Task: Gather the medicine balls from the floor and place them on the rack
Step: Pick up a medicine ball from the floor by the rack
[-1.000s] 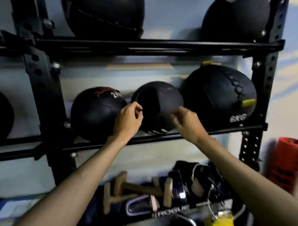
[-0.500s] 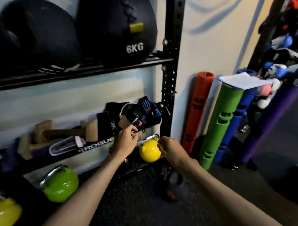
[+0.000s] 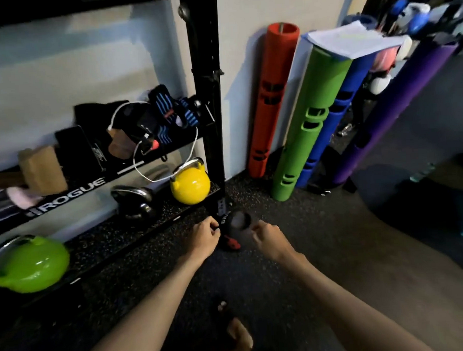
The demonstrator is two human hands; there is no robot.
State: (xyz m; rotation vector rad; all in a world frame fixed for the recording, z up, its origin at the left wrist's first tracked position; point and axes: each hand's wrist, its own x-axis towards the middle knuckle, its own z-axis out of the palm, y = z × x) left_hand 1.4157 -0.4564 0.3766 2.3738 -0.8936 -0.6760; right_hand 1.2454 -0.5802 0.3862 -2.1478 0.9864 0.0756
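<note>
The left hand (image 3: 204,239) and right hand (image 3: 267,240) have dropped beside the next ball (image 3: 235,225), at 6 o'clock under the rack (image 3: 208,96); fingers loose, holding nothing.

A small black medicine ball (image 3: 235,225) with red markings lies on the dark speckled floor (image 3: 321,256), just in front of the foot of the black rack (image 3: 207,70). The left grip (image 3: 204,240) and right grip (image 3: 267,238) reach down on either side of the ball, fingers loosely curled, neither wrapped around it. On the rack's bottom level sit a yellow kettlebell (image 3: 190,186), a dark kettlebell (image 3: 134,203) and a green kettlebell (image 3: 30,266). An orange tube (image 3: 272,94), a green tube (image 3: 310,124), a blue tube (image 3: 331,123) and a purple tube (image 3: 397,107) lean against the wall, with a sheet of paper (image 3: 352,41) on top.
</note>
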